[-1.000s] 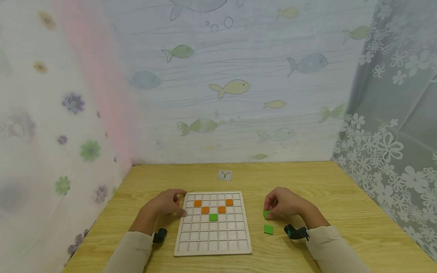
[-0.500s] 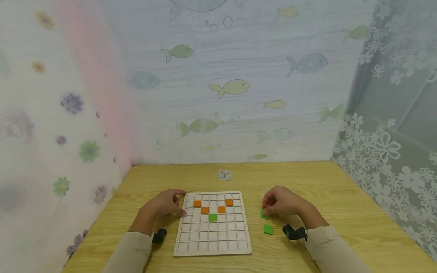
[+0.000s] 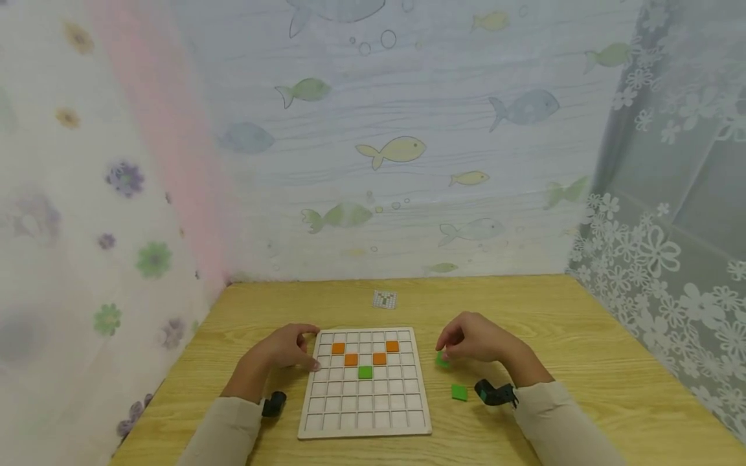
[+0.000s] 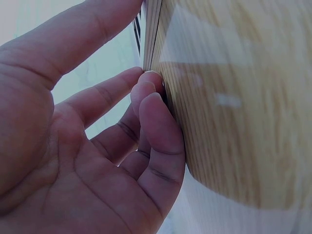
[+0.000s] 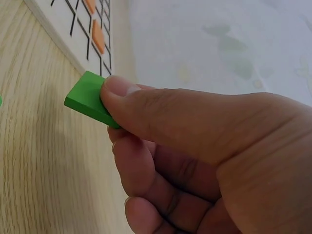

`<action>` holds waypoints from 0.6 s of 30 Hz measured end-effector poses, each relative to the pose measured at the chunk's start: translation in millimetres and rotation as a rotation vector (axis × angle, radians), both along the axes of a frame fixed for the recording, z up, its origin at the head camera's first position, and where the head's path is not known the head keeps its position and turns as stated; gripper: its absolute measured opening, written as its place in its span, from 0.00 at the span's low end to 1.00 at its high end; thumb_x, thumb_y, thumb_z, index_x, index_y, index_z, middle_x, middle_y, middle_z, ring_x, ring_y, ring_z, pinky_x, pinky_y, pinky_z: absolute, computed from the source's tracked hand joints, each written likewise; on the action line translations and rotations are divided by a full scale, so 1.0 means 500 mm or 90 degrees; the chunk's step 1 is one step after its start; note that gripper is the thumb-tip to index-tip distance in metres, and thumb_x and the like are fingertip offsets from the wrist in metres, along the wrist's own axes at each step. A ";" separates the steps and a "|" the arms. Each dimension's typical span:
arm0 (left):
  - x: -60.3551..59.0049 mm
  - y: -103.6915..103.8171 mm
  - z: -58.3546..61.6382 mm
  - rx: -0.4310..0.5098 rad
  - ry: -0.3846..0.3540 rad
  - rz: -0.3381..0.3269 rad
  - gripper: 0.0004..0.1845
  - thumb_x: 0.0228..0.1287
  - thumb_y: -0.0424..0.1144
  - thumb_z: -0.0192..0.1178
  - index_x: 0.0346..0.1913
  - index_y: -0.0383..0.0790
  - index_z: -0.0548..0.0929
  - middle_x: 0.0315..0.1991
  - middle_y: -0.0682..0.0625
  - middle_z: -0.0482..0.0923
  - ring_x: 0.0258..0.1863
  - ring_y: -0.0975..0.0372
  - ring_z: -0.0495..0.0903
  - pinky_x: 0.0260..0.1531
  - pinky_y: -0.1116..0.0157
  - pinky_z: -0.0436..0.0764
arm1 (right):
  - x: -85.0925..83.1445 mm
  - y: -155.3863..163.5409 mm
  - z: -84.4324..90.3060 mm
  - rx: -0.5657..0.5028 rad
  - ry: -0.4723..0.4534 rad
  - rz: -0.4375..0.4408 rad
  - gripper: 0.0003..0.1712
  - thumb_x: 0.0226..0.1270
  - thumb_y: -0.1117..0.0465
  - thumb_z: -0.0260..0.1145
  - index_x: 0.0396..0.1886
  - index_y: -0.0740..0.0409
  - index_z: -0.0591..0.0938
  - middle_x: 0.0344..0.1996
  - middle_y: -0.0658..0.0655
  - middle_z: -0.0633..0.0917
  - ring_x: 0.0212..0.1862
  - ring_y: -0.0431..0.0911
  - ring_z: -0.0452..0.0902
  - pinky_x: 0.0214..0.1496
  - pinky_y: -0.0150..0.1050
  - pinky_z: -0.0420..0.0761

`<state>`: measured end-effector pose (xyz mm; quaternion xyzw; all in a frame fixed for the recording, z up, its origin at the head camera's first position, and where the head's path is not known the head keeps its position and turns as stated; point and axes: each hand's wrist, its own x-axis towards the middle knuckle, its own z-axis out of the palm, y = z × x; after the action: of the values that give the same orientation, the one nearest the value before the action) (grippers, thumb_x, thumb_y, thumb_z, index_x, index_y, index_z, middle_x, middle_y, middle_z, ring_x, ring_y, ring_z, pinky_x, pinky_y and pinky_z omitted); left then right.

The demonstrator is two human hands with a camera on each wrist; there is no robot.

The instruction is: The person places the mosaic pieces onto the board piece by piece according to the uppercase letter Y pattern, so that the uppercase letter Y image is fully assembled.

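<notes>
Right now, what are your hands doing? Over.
Right hand pinches green tile, off the table. Left hand rests at grid board edge. Nothing in the way.

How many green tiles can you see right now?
3: one green tile in the grid board, one pinched in the right hand, one lying on the table near that wrist. None else shows; the hand could hide more.

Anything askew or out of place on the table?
Nothing stands out. The white wooden grid board lies flat, with orange and green square tiles seated in cells. One green square tile lies loose on the wooden table; the right hand pinches another.
</notes>
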<state>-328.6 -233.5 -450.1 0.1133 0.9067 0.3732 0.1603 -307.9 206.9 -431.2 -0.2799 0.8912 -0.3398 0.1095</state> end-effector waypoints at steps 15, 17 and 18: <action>0.002 0.008 0.003 -0.020 0.007 0.014 0.46 0.52 0.39 0.82 0.75 0.42 0.73 0.30 0.47 0.75 0.25 0.60 0.68 0.26 0.62 0.68 | -0.004 -0.055 0.019 -0.001 -0.003 0.006 0.02 0.67 0.58 0.76 0.35 0.51 0.91 0.30 0.46 0.89 0.33 0.44 0.85 0.38 0.42 0.82; 0.002 0.008 0.001 -0.022 0.008 0.016 0.46 0.52 0.39 0.82 0.75 0.43 0.73 0.29 0.47 0.75 0.25 0.60 0.68 0.26 0.62 0.68 | -0.004 -0.066 0.019 -0.010 -0.007 0.008 0.02 0.67 0.58 0.76 0.35 0.51 0.91 0.30 0.47 0.89 0.33 0.46 0.85 0.38 0.42 0.83; 0.002 0.008 0.000 -0.024 0.009 0.015 0.46 0.52 0.39 0.82 0.75 0.43 0.73 0.29 0.47 0.75 0.25 0.59 0.68 0.26 0.62 0.68 | -0.004 -0.070 0.018 -0.012 -0.009 0.008 0.02 0.66 0.59 0.76 0.35 0.51 0.91 0.29 0.47 0.89 0.33 0.46 0.85 0.37 0.42 0.83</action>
<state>-327.8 -229.5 -449.9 0.1019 0.9161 0.3569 0.1514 -310.1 171.8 -422.0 -0.2843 0.8853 -0.3495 0.1154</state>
